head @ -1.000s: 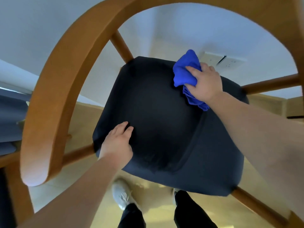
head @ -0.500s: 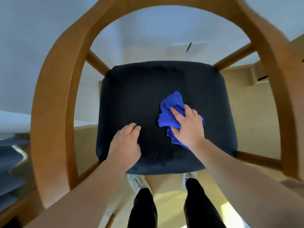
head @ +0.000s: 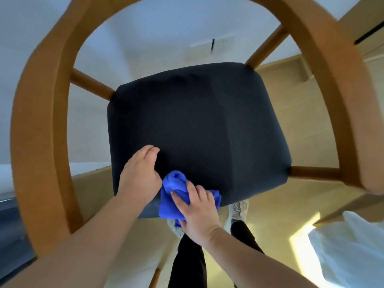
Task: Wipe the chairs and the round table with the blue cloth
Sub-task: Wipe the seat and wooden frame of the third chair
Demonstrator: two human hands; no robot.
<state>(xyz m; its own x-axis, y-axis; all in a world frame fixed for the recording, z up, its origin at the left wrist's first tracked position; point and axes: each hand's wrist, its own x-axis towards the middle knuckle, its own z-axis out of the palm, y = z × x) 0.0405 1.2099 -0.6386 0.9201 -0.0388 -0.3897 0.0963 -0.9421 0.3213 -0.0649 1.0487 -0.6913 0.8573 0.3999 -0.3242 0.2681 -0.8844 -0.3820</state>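
we find the cloth point(head: 170, 198) bunched at the near edge of the dark seat point(head: 197, 125), partly overhanging it. our right hand point(head: 197, 213) grips it, fingers curled over the folds. our left hand point(head: 141, 173) rests just beside, fingers relaxed on the seat. the wooden chair point(head: 41, 121) curves around.

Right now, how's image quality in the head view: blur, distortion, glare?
Head view: heavy fisheye bends the wooden chair frame into a hoop; its edges and the wall plates are motion-smeared; the blue cloth held by the right hand and the left hand on the dark seat are sharper; a sun patch on the floor blows out.
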